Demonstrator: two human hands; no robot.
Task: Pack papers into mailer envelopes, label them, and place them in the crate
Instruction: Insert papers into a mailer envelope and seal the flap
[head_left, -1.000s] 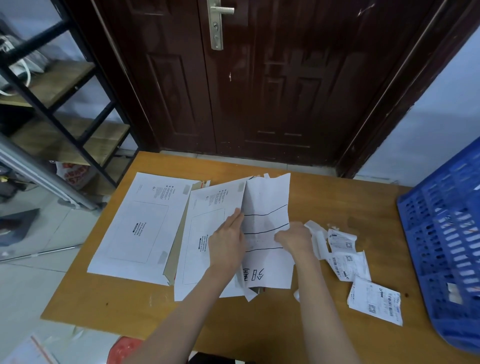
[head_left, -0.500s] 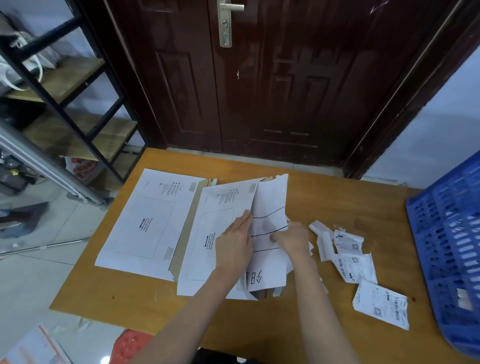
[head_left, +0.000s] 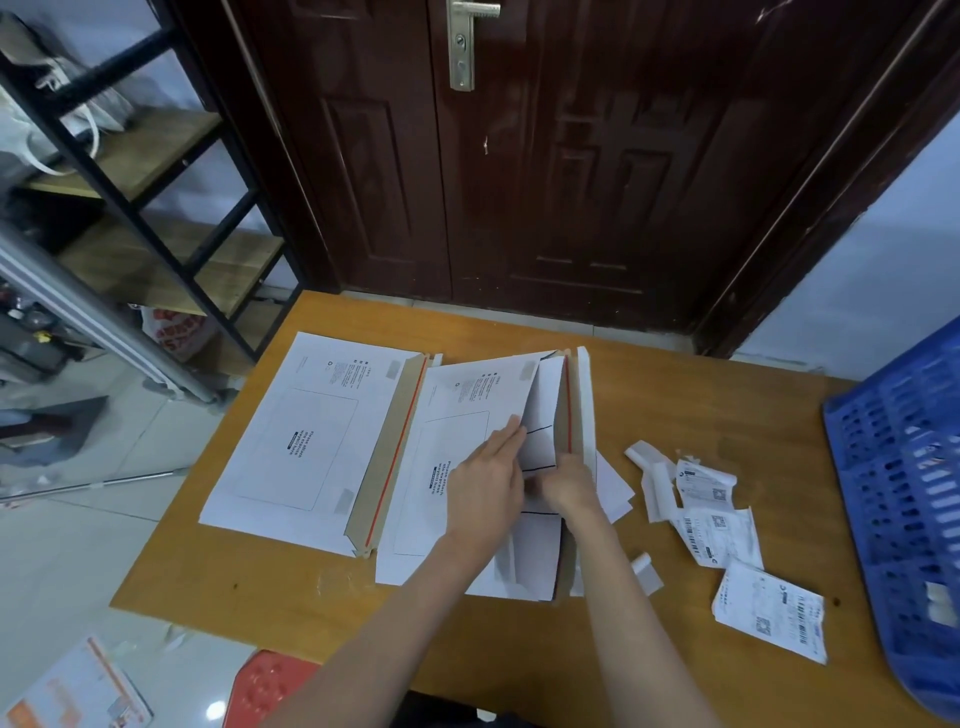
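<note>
Left hand (head_left: 485, 483) is lying flat, fingers straight, lifting the envelope (head_left: 447, 447) mouth at frame center; right hand (head_left: 569, 486) is gripping papers (head_left: 540, 447) inside. Wood table (head_left: 519, 644), labels (head_left: 727, 530) & blue crate (head_left: 904, 499) right; dark door (head_left: 519, 156) behind, shelf (head_left: 140, 171) upper left.

Place: small back-room packing spot, home or small shop | Evidence: wooden table (head_left: 519, 623) pushed against a dark wooden door (head_left: 571, 182) | black metal shelving (head_left: 171, 208) with wood boards | blue plastic crate (head_left: 904, 493) | tiled floor (head_left: 78, 545) | shipping labels (head_left: 769, 613)
</note>
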